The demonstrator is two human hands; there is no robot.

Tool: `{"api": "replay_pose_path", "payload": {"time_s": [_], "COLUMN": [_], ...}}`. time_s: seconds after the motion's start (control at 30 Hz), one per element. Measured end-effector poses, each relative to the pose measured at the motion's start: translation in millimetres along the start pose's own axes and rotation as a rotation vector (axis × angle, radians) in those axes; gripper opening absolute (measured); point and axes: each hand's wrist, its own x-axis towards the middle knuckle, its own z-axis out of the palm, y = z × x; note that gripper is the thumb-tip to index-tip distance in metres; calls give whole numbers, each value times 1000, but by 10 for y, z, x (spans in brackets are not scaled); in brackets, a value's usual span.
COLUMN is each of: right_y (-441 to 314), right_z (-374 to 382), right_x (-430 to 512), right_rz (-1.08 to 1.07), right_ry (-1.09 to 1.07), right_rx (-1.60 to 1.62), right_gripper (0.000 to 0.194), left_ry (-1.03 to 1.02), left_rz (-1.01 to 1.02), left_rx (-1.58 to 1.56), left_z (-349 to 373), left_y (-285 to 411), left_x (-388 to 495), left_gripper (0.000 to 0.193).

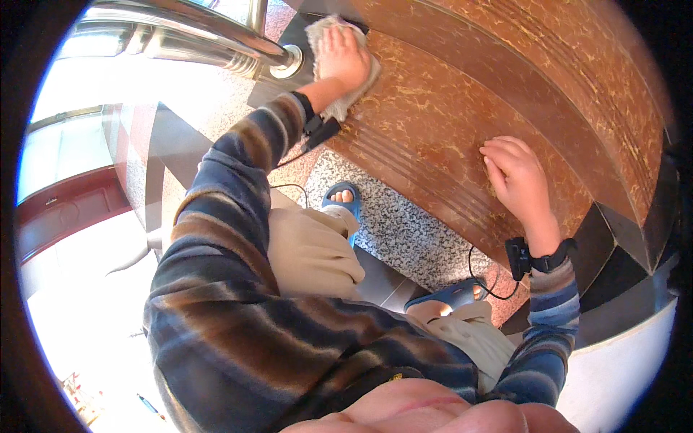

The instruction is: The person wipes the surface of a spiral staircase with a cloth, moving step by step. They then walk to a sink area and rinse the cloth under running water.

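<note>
My left hand (344, 59) presses down on a pale grey cloth (349, 103) at the left end of a stair tread. The cloth spreads out around the fingers and lies partly on the tread's dark border. The tread (433, 113) is polished reddish-brown stone with gold veining and grooved lines along its front edge. Over the right part of this tread is my right hand (517, 173), empty, its fingers slightly curled and the thumb apart. Whether it touches the stone cannot be told. Each wrist wears a black strap with a small device and cable.
A shiny metal railing post (216, 38) with a round base flange (287, 61) stands beside the cloth. Another step (590, 65) rises behind the tread. Below are speckled granite flooring (390, 227) and my feet in blue slippers (449, 295). A dark red door panel (70, 211) shows at far left.
</note>
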Motion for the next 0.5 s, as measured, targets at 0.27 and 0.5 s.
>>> {"api": "replay_pose_path", "payload": {"time_s": [0.27, 0.5], "right_y": [-101, -47], "right_z": [-12, -56], "right_x": [75, -77], "right_rz": [-4, 34], "right_ry": [-5, -4], "right_rx": [-39, -20], "right_gripper": [14, 13], "left_ry": [-29, -22], "left_rz": [484, -224], "left_rx": [-156, -64], "left_z": [-262, 92], "left_y": [393, -440], "left_x": [-495, 353], "left_gripper": [64, 75]}}
